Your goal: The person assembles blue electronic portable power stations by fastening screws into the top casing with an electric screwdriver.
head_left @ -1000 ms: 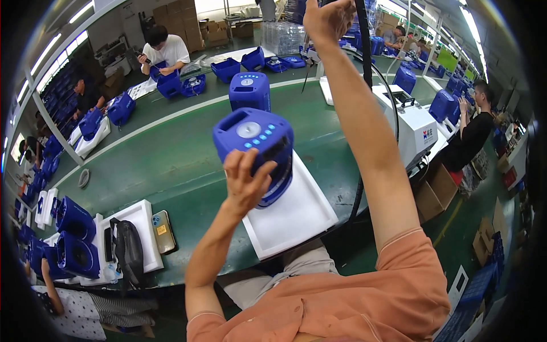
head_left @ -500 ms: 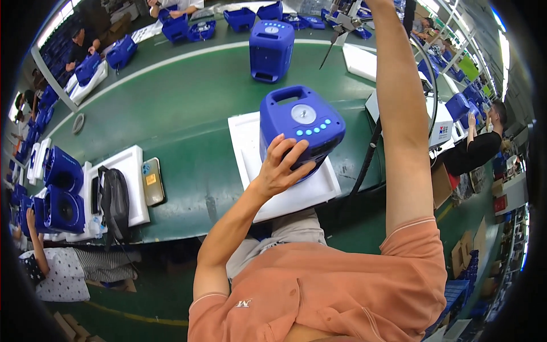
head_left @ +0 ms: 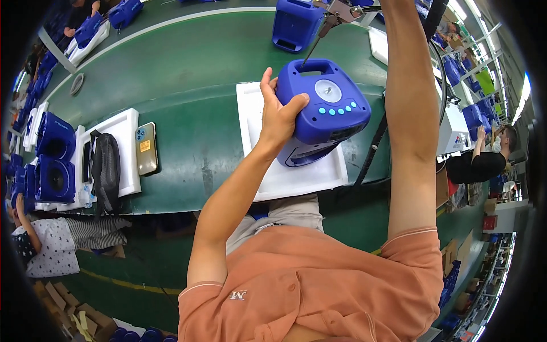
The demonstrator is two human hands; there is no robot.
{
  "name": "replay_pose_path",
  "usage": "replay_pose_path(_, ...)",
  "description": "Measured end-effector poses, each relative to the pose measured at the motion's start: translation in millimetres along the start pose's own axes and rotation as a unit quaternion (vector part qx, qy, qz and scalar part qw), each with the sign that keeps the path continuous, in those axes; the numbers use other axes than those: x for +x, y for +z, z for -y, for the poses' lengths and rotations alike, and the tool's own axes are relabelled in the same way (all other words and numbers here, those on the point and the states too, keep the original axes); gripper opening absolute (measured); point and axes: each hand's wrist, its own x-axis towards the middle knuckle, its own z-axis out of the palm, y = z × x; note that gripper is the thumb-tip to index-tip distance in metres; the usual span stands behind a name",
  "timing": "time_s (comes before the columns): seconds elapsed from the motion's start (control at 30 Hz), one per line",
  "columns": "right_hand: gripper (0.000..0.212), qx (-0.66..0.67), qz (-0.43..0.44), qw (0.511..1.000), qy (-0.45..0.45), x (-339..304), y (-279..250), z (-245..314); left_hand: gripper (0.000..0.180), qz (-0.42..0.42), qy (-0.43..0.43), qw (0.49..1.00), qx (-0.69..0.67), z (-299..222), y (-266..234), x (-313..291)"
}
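Note:
A blue speaker box (head_left: 319,122) with a carry handle, a round pale dial and a row of light-blue buttons on top is tilted over a white foam tray (head_left: 248,114) in front of me. My left hand (head_left: 279,117) grips its left side, the thumb on the top face and the fingers behind, some raised. The right forearm (head_left: 413,114) stretches up past the top edge, so my right hand is out of sight. Beside that arm hangs a metal driver tool (head_left: 336,14), its thin bit ending close to the speaker's handle corner.
Another blue speaker box (head_left: 296,28) stands behind on the green bench (head_left: 176,114). To the left are a phone (head_left: 146,149), a black pouch (head_left: 106,171) and blue housings (head_left: 55,176). A white machine (head_left: 453,134) and a black cable (head_left: 373,145) are at right, near a co-worker (head_left: 484,162).
The speaker box has turned and tilted, and my left hand has shifted from its front to its left side. The driver tool's bit is now close to the handle. The view has shifted.

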Motion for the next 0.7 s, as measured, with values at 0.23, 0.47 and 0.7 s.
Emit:
replay_pose_path(0.23, 0.047, 0.073, 0.026, 0.991, 0.112, -25.7, 14.5, 22.8, 0.114, -0.006, -0.007, 1.0, 0.002, -2.9, -2.4, 0.3)
replay_pose_path(0.47, 0.047, 0.038, 0.042, 0.993, 0.102, -31.7, 13.9, 32.8, 0.11, -0.005, -0.024, 1.0, -0.013, -9.6, -1.4, -4.5)
replay_pose_path(0.7, 0.047, 0.119, 0.048, 0.985, 0.119, -64.6, 20.2, 55.1, 0.116, 0.005, -0.028, 1.0, 0.001, -2.3, -7.1, 1.0)
